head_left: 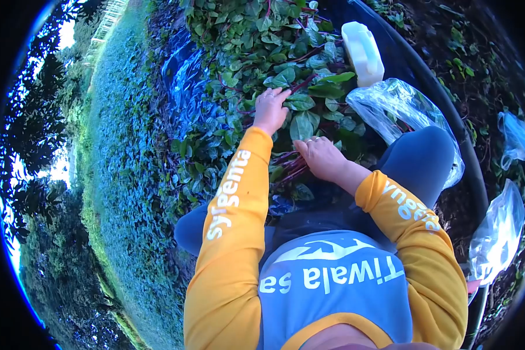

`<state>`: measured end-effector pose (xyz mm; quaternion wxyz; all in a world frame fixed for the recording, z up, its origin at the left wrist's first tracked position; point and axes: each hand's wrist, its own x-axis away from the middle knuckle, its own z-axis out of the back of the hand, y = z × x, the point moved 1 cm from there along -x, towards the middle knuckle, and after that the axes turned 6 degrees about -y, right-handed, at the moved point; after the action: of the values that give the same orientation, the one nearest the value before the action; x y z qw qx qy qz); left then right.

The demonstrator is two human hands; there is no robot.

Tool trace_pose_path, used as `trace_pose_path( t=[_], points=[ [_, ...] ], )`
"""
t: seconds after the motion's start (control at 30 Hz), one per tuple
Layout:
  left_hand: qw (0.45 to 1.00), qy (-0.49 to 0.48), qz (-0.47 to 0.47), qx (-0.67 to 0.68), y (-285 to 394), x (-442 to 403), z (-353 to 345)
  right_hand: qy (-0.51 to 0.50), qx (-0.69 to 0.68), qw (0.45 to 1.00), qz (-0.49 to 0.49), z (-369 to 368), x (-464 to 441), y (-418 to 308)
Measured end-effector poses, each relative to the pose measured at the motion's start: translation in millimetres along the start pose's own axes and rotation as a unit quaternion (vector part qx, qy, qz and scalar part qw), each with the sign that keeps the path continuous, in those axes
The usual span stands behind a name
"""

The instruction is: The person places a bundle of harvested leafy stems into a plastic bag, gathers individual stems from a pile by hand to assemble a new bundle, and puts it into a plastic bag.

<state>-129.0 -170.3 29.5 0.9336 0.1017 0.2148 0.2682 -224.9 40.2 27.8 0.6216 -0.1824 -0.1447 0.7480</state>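
Observation:
Leafy green cuttings with reddish stems (300,102) lie in a broad heap before my knees. My left hand (271,108) reaches into the heap, its fingers apart and touching the leaves beside a dark red stem. Closer to my body, my right hand (322,156) is closed over the near end of a bunch of red stems (289,166), with large leaves just above it. Its fingertips are partly hidden, but the stems run up to them. Both forearms are in yellow sleeves.
A whitish plastic jug (363,53) lies at the heap's right edge. Below it is a clear plastic bag (396,105) beside my knee. Blue plastic sheeting (186,79) is left of the heap. More clear bags (499,233) lie far right, past a dark curved edge (449,99).

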Motion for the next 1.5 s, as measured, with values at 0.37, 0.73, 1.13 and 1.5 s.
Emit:
trace_pose_path(
  t=[0.37,0.73,1.13,1.5],
  points=[
    [0.914,-0.080,0.256,0.304,-22.1,-26.4,67.4,-0.032,-0.015,0.999,-0.024,19.0,2.0,0.5],
    [0.954,-0.125,0.226,0.151,14.4,59.2,57.0,0.119,0.046,0.989,0.074,31.5,3.2,-9.3],
    [0.896,0.040,0.339,0.282,36.8,154.1,46.0,-0.061,0.042,0.992,0.098,21.5,3.7,-23.4],
    [0.915,0.168,0.344,0.129,-51.0,129.7,84.1,-0.141,0.062,0.982,0.106,22.1,4.7,-22.0]
  ],
)
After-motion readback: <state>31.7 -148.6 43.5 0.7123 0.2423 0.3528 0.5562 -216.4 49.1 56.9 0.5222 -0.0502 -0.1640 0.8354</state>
